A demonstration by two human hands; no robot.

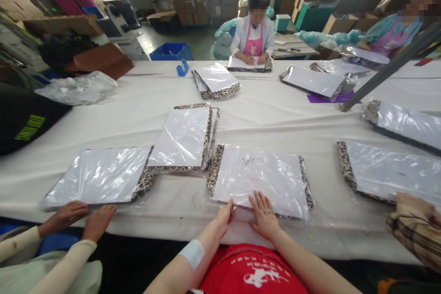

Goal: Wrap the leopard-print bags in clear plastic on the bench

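In front of me on the table lies a clear plastic bag (262, 179) with a folded leopard-print cloth and a white sheet inside. My left hand (224, 215) is at the bag's near edge, its fingers closed around the plastic there, partly hidden from view. My right hand (264, 215) rests on the near edge of the same bag, its fingers stretched out flat over the white sheet. Just beyond, to the left, sits a stack of similar bagged cloths (182, 135).
A co-worker's hands (84, 218) touch another bagged cloth (103, 172) on my left. At right, another person's hand (415, 206) is by a bagged cloth (389, 172). A grey pole (389, 66) slants over the white-covered table (131, 124). People sit across the table.
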